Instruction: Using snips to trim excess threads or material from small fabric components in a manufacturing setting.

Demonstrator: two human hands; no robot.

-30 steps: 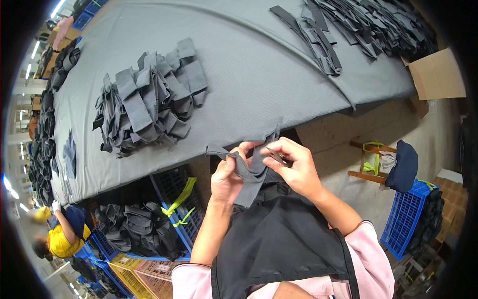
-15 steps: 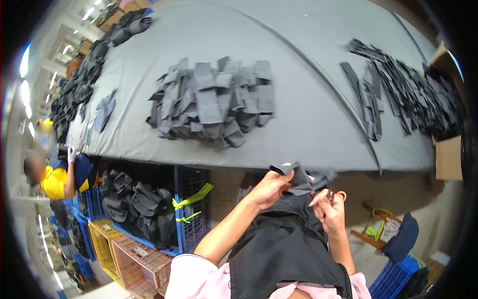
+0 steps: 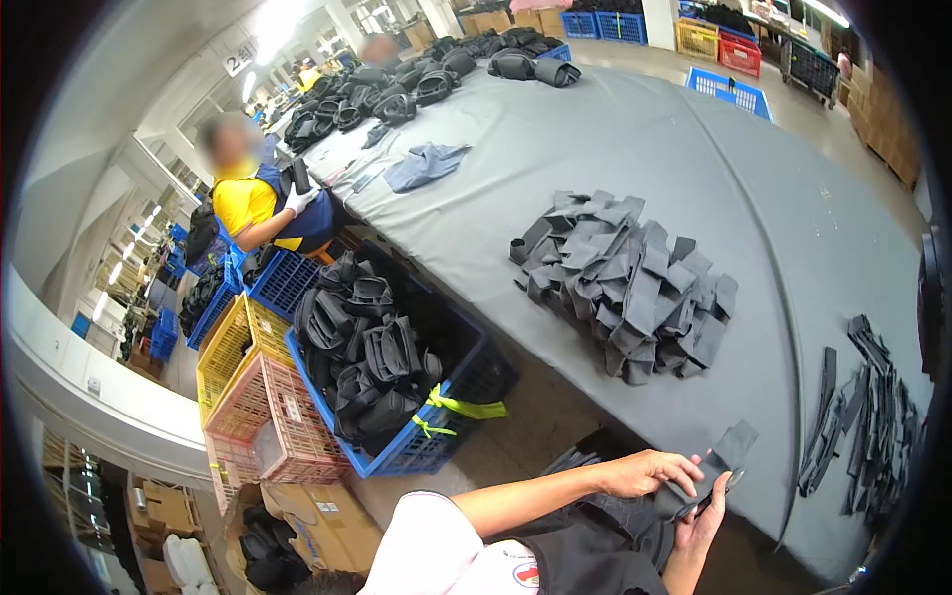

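Both hands are together at the table's near edge, over my dark apron. My left hand (image 3: 650, 474) reaches across from the left, its curled fingers pressing on a dark grey fabric strip (image 3: 734, 444). Palm up, my right hand (image 3: 702, 521) grips the same strip from below, the thumb along its side. A small shiny metal tool (image 3: 735, 480) pokes out by the right fingertips; its handle is hidden. One end of the strip sticks up beyond the hands. Farther off on the table lies a heap of similar grey fabric pieces (image 3: 630, 288).
Long dark strips (image 3: 873, 426) lie at the table's right. Black pouches (image 3: 397, 94) crowd the far end. Left of me stand a blue crate (image 3: 436, 451) of black pouches, a pink crate (image 3: 268, 397) and a yellow crate (image 3: 223, 347). A person in yellow (image 3: 248, 203) handles a dark piece.
My view has swung left and up, bringing the crates and co-worker further in. Both hands have closed in on the fabric strip. The orange loop seen at my right hand is now out of sight.
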